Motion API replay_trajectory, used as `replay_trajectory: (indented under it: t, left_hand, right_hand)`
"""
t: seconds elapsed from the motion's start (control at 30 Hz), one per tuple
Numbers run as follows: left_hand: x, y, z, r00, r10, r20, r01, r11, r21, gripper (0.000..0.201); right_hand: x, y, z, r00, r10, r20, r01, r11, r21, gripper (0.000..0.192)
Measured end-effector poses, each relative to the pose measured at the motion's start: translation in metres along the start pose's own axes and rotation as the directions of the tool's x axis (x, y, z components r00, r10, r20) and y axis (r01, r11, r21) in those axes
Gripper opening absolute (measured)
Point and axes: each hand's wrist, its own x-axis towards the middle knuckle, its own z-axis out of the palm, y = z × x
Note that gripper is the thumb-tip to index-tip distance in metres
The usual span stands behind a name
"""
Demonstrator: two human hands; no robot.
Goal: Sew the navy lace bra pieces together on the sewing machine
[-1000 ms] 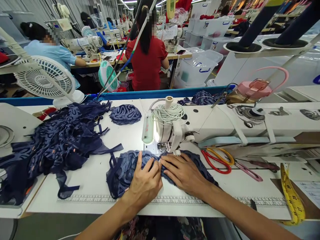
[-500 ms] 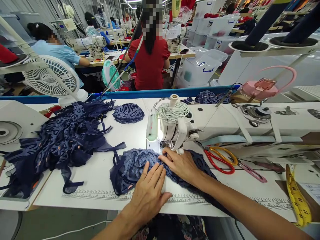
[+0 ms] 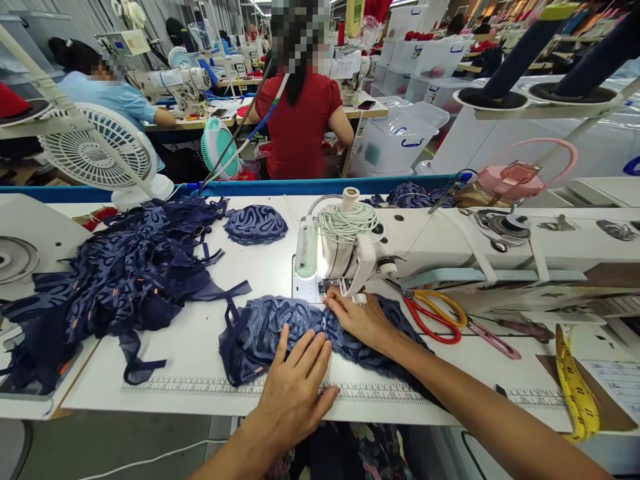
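Observation:
A navy lace bra point(image 3: 285, 320) lies across the table in front of the sewing machine head point(image 3: 345, 257), its upper edge close to the presser foot point(image 3: 327, 287). Flat on the lace, fingers spread, rests my left hand point(image 3: 297, 367); it is open. My right hand point(image 3: 363, 320) is closed at the bra's middle, just right of the presser foot, thumb and forefinger pinching the edge. The bra's other half runs under my right wrist and is partly hidden. My fingers and the machine head cover the needle.
On the left lies a heap of navy lace pieces point(image 3: 135, 267), with a single lace cup point(image 3: 256, 224) behind. Red-and-orange-handled scissors point(image 3: 435, 313) and a yellow tape measure point(image 3: 575, 393) lie right. A white fan point(image 3: 100, 150) stands at the back. Two people sit beyond.
My hands stay nearly in place on the bra, with the lace between them now spread a little flatter. The view has shifted slightly. The person in red has moved an arm outward.

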Motion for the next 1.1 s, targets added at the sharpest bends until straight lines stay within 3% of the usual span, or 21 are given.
replay_trajectory:
  t: [0.1,0.2,0.3,0.33,0.4,0.47,0.5,0.57,0.6,0.67,0.77,0.87,1.0,1.1]
  left_hand:
    - [0.000,0.000,0.000,1.000,-0.004,-0.017,0.004,1.000,-0.028,0.049]
    - [0.003,0.004,-0.004,0.998,-0.045,-0.038,0.039,0.989,-0.140,0.043]
    - [0.014,0.008,-0.013,0.965,-0.262,0.026,0.250,0.881,-0.402,0.035]
    - [0.019,0.009,-0.016,0.932,-0.350,0.096,0.346,0.778,-0.524,0.035]
    - [0.031,0.008,-0.019,0.853,-0.439,0.283,0.479,0.439,-0.760,0.040]
    - [0.042,0.006,-0.019,0.790,-0.451,0.415,0.488,0.052,-0.872,0.041]
    - [0.046,0.004,-0.018,0.765,-0.470,0.441,0.456,-0.088,-0.885,0.039]
    - [0.049,-0.001,-0.014,0.707,-0.546,0.449,0.390,-0.229,-0.892,0.035]
    - [0.048,-0.003,-0.012,0.685,-0.578,0.443,0.370,-0.248,-0.895,0.034]
    - [0.043,-0.007,-0.010,0.687,-0.585,0.432,0.349,-0.256,-0.902,0.034]
    - [0.036,-0.010,-0.010,0.743,-0.515,0.428,0.328,-0.277,-0.903,0.032]
    - [0.034,-0.009,-0.010,0.773,-0.478,0.416,0.319,-0.274,-0.907,0.033]
    - [0.033,-0.010,-0.009,0.771,-0.521,0.367,0.332,-0.164,-0.929,0.031]
    - [0.030,-0.012,-0.009,0.772,-0.538,0.338,0.338,-0.103,-0.936,0.029]
  right_hand:
    - [-0.012,0.010,-0.011,0.999,-0.040,-0.027,0.039,0.998,-0.055,0.021]
    - [-0.021,0.022,-0.016,0.980,-0.154,-0.129,0.126,0.971,-0.202,0.015]
    - [-0.028,0.022,-0.017,0.950,-0.250,-0.186,0.196,0.943,-0.270,0.015]
    - [-0.031,0.016,-0.017,0.944,-0.257,-0.205,0.198,0.942,-0.270,0.016]
    - [-0.041,-0.002,-0.018,0.926,-0.275,-0.259,0.208,0.944,-0.257,0.019]
    - [-0.056,-0.026,-0.020,0.901,-0.329,-0.282,0.282,0.939,-0.196,0.020]
    - [-0.063,-0.037,-0.022,0.898,-0.364,-0.249,0.339,0.931,-0.137,0.019]
    - [-0.077,-0.053,-0.028,0.896,-0.433,-0.103,0.439,0.898,0.043,0.013]
    - [-0.081,-0.056,-0.031,0.896,-0.443,-0.027,0.442,0.885,0.145,0.008]
    - [-0.083,-0.052,-0.038,0.913,-0.407,0.025,0.381,0.873,0.304,0.009]
    - [-0.070,-0.033,-0.041,0.963,-0.238,-0.128,0.268,0.891,0.365,0.015]
    - [-0.051,-0.019,-0.031,0.959,-0.153,-0.240,0.235,0.903,0.361,0.020]
    - [-0.039,-0.018,-0.015,0.933,-0.223,-0.282,0.313,0.888,0.335,0.021]
    - [-0.039,-0.019,-0.007,0.868,-0.322,-0.377,0.405,0.899,0.165,0.018]
